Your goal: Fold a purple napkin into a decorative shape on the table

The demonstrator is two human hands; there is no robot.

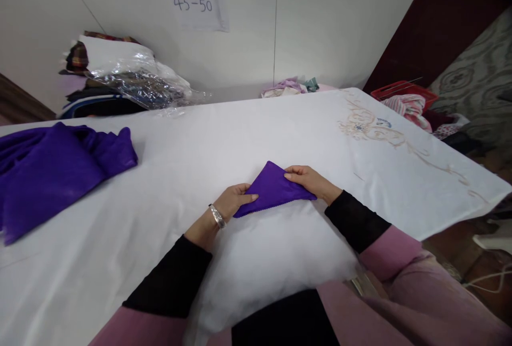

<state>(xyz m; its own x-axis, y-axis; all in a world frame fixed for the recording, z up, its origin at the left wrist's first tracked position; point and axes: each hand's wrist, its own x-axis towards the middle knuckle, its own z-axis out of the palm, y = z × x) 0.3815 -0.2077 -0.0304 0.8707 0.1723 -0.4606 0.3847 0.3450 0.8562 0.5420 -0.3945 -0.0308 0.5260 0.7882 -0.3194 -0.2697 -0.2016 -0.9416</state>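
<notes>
The purple triangular piece (276, 188) is over the near middle of the white-covered table (224, 138); whether its underside touches the cover is hard to tell. The left hand (232, 200) pinches its left corner, thumb on top and the fingertips hidden beneath; the right hand (308, 179) grips its right slope, thumb on top, the other fingers partly out of sight. Nearest the body, at the table's front, a white mass (276, 260) is too blurred to say whether it belongs to the cover. On the table's left end lies a larger purple cloth (56, 170), cut off by the frame. At the table's far left, clear plastic (148, 82) partly veils a fabric pile (94, 93). Beyond its far right corner, striped cloth (408, 106) hides part of a red basket (430, 96). Behind the table, a paper sign (196, 5) reads "45-50", its upper line cropped.
</notes>
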